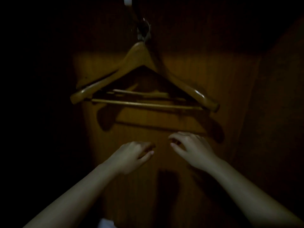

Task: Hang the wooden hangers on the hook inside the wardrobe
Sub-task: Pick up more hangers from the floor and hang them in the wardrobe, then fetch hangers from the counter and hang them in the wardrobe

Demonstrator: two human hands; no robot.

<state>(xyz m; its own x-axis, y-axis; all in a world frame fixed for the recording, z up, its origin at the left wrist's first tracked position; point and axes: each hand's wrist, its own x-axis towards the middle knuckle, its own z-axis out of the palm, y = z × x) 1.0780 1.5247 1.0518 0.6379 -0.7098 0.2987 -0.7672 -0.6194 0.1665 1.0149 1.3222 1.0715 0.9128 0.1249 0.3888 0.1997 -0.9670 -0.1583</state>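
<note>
A wooden hanger with a round crossbar hangs from a metal hook high on the dim wardrobe back wall. Behind it hangs a second wooden hanger, mostly hidden, with only its bar and left arm showing. My left hand is below the hangers, fingers loosely curled, holding nothing. My right hand is beside it, a little higher, fingers spread and empty. Both hands are apart from the hangers, well under the front crossbar.
The wooden back panel of the wardrobe is lit in the middle and dark around. A side wall stands at the right. The left side is black. Something pale shows at the bottom edge.
</note>
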